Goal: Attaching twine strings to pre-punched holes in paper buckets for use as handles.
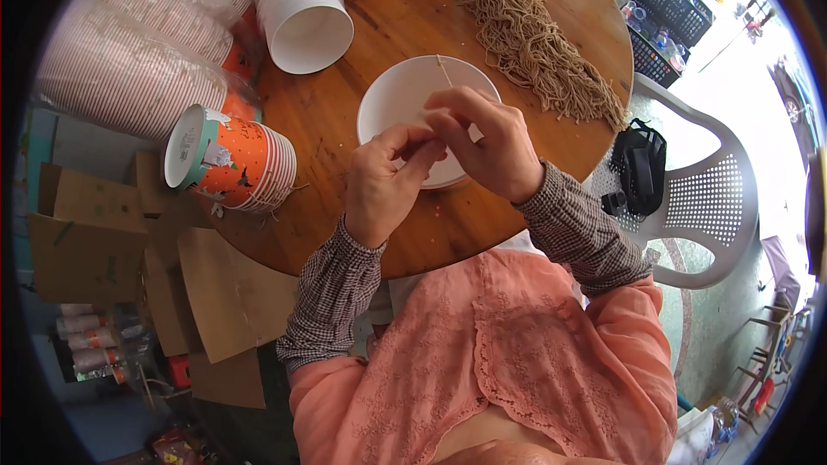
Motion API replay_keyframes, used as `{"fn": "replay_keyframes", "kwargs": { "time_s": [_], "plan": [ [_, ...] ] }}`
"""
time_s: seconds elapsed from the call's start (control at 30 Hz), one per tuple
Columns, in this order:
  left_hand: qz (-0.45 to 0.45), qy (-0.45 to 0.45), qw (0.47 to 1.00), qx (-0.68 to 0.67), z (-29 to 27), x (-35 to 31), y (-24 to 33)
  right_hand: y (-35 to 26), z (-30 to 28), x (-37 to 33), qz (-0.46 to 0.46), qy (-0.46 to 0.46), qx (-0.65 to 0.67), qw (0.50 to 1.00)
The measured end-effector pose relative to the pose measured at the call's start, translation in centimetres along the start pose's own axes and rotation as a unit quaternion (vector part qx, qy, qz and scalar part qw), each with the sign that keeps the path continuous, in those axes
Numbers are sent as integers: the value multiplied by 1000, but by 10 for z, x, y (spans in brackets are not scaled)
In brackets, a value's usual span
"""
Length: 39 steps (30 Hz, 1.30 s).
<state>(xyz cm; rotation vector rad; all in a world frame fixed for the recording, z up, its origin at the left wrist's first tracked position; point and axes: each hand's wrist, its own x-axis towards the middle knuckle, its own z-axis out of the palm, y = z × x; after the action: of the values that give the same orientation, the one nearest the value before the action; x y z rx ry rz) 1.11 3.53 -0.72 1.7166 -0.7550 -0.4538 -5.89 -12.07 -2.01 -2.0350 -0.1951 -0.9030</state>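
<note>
A white paper bucket (388, 99) stands on the round wooden table in front of me, its mouth facing up. My left hand (388, 174) is closed in a pinch over the near side of the bucket. Against its fingertips, the bent fingers of my right hand (491, 139) are closed too. A thin tan cord (443, 70) runs straight from the far rim to my right fingers, which hide the rest of it. What the left fingertips pinch is hidden. Beyond the bucket, to the right, lies a long heap of loose tan cords (538, 47).
Orange printed buckets (245, 164) lie nested at the table's left edge. White buckets (308, 30) in clear plastic and wrapped bucket stacks (129, 60) fill the far left. Cardboard boxes (228, 293) stand below. A grey plastic chair (706, 189) with a black bag (639, 168) is at right.
</note>
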Motion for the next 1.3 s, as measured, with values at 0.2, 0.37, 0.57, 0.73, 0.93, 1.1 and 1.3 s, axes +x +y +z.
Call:
{"fn": "replay_keyframes", "kwargs": {
  "time_s": [0.2, 0.37, 0.57, 0.73, 0.93, 1.1, 1.3],
  "plan": [
    [162, 48, 975, 144, 4, -10, 2, -18, 4, 8, 76, -2, 38, 996],
    [211, 43, 951, 222, 1, -19, -1, 0, 1, 17, 34, 139, -53, 988],
    [244, 57, 925, 284, 2, -27, -16, 63, -13, 27, 37, 306, -11, 951],
    [304, 74, 894, 319, 2, -22, -22, 83, -14, 22, 69, 375, 131, 915],
    [320, 104, 870, 360, -4, -20, -30, 79, -10, -45, 195, 231, 79, 950],
    [317, 125, 848, 406, -14, -3, -38, 40, -12, -75, -115, 18, -98, 988],
    [320, 167, 840, 405, -12, 24, -17, 47, 7, -94, -43, 0, -96, 994]
  ]
}}
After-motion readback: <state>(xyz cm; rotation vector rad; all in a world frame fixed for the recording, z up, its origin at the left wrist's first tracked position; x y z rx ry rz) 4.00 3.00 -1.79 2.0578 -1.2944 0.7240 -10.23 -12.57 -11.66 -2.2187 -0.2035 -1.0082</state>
